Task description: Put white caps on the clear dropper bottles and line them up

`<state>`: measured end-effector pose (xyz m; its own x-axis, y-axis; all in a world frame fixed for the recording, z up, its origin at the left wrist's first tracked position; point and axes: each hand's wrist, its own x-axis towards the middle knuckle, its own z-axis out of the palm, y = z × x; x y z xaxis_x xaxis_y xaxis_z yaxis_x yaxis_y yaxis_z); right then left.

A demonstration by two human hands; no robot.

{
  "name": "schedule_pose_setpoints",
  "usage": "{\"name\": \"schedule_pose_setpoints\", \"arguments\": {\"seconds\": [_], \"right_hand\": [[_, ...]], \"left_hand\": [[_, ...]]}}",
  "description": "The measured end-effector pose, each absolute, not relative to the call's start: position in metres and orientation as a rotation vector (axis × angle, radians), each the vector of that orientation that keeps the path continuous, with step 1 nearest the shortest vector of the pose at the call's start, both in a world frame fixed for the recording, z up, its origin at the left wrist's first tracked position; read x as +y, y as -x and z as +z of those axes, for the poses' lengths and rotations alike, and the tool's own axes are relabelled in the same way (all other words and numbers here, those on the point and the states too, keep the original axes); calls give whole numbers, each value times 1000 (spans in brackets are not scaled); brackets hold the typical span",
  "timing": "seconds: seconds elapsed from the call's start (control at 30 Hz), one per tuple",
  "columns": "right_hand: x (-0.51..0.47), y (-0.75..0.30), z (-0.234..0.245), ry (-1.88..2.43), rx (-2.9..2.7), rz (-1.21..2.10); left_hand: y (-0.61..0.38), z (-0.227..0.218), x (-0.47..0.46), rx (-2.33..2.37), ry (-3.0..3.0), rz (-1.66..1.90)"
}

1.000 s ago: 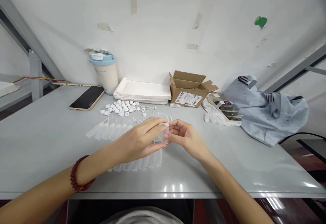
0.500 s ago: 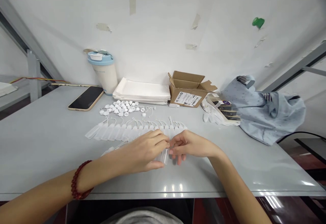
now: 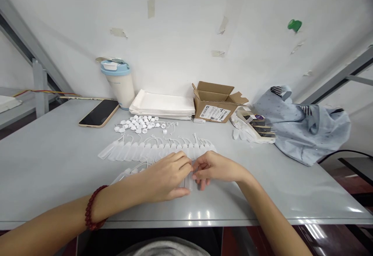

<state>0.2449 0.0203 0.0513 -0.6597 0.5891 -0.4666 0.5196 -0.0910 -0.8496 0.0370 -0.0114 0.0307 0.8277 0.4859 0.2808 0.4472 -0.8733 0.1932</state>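
Observation:
My left hand (image 3: 167, 176) and my right hand (image 3: 217, 167) meet low over the grey table (image 3: 43, 162), fingers pinched together on one small clear plastic vial (image 3: 190, 180) that lies at the right end of a near row of vials (image 3: 124, 174). Most of that near row is hidden under my left hand. A longer row of clear vials with looped tether caps (image 3: 151, 150) lies just beyond my fingers. Farther back sits a pile of small white caps (image 3: 140, 124). A red bead bracelet (image 3: 91, 209) circles my left wrist.
Along the back wall stand a blue-lidded cup (image 3: 119, 81), a stack of white bags (image 3: 163, 104) and an open cardboard box (image 3: 217, 102). A phone (image 3: 99, 113) lies back left. A packet of goods (image 3: 256, 128) and a blue cloth bag (image 3: 305, 126) sit at the right.
Both hands came down and toward me, from holding the vial up in front of the far row to pressing it onto the table at the near row's right end.

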Motion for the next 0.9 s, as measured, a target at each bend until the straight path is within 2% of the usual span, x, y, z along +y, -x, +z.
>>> {"name": "schedule_pose_setpoints", "arguments": {"seconds": [0.6,0.73,0.9], "right_hand": [[20,-244,53,1305,-2068,1912],[21,-244,52,1316,-2057,1904],[24,-257,59,1331,-2055,1881]], "left_hand": [[-38,33,-12,808,-2988,432],[-35,41,-8,809,-2901,549],[-15,44,21,1051,-2748,766]]}}
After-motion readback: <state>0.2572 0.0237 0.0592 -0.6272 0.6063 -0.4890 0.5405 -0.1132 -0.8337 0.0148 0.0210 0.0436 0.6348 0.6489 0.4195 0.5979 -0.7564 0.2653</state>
